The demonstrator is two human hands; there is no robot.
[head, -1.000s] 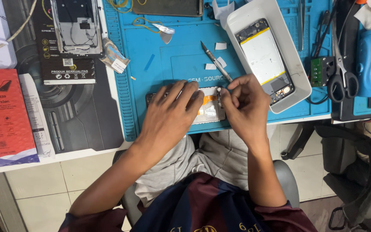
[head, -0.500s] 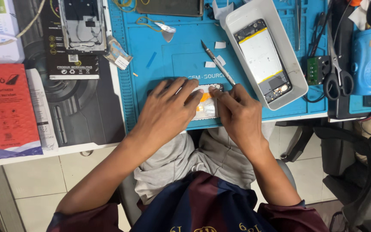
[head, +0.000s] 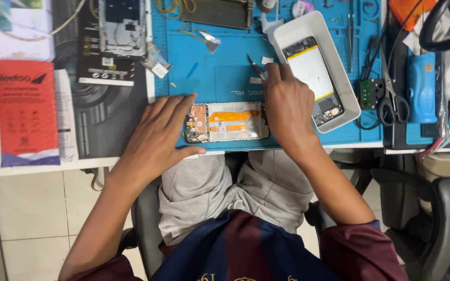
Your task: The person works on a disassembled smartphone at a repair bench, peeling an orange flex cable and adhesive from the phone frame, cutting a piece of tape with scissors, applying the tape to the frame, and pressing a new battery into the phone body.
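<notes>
We saw an opened phone [head: 228, 123], its back off and an orange strip showing across the middle, lying lengthwise on the blue work mat [head: 220, 78] at the near edge of the surface. The left hand [head: 161, 136] lay flat at the phone's left end, its fingers spread and loosely extended over the mat, the thumb running along the mat's front edge just under the phone's corner; it gripped nothing. The right hand [head: 287, 106] rested at the phone's right end, its fingers drawn together and reaching up toward a thin tool [head: 254, 65] that lay slanted on the mat; we could not tell whether the fingertips actually pinched the tool or only touched it. Just beside that hand, to its right, stood a white tray [head: 294, 32] holding a second phone [head: 314, 78], tilted. A pair of scissors [head: 391, 101] lay farther right, and a red box [head: 26, 112] sat well apart on the left.
</notes>
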